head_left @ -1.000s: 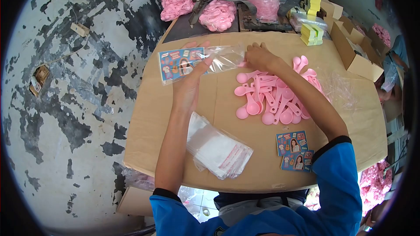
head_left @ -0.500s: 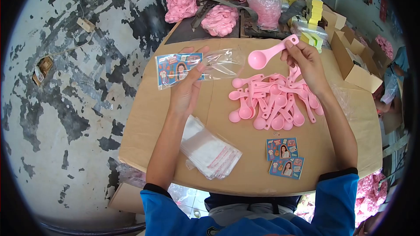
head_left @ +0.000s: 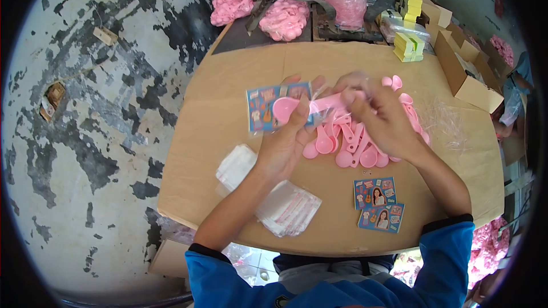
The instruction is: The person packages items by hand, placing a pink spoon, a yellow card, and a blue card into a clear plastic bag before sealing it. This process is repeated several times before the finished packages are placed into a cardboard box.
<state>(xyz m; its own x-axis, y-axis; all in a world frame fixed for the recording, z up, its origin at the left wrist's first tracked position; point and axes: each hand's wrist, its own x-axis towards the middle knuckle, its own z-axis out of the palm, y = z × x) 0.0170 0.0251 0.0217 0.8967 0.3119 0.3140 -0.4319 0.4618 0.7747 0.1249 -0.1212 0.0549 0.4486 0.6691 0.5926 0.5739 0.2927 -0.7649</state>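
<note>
My left hand is closed on a clear bag that holds a blue printed card. A pink spoon lies over the card, its bowl at the left and its handle toward my right hand. The fingers of my right hand are closed at the bag's right end, around the handle's end. Beneath and behind that hand is a heap of pink spoons. Clear bags lie in a stack below my left forearm. Two more printed cards overlap near the front edge.
The table is covered with brown paper. Yellow stacks, pink bundles and a large plastic bag stand at the back. An open carton is at the right. Part of another person shows at the far right.
My right hand has moved left and down with the spoon, which now overlaps the card in the bag. My left hand has moved right and slightly down.
</note>
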